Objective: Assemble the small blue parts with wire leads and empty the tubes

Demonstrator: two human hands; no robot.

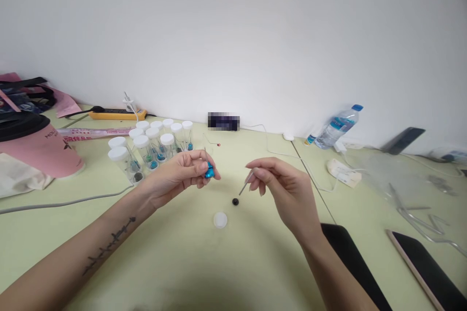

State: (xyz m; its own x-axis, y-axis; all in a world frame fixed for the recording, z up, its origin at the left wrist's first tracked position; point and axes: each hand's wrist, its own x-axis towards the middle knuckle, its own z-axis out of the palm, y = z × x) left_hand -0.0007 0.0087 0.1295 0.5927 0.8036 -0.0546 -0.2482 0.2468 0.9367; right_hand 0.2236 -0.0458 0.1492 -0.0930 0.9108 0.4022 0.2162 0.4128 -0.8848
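My left hand (pixel 188 167) pinches a small shiny blue piece (pixel 209 171) with a thin metal stem pointing up from it. To its right, my right hand (pixel 279 182) grips a thin grey metal rod (pixel 245 183), its lower end slanting down to the left. Just below that end a small round black piece (pixel 235 201) lies on the table. Nearer to me sits a round white cap (pixel 220 220). Several clear tubes with white lids (pixel 141 142) stand left of my left hand, with blue, green or dark pieces inside.
A pink cup (pixel 47 148) with a black lid is at the left, near a yellow power strip (pixel 116 114). Along the wall stands a tilted water bottle (pixel 337 127). Phones (pixel 423 262), bent metal pieces (pixel 419 218) and cables lie at the right.
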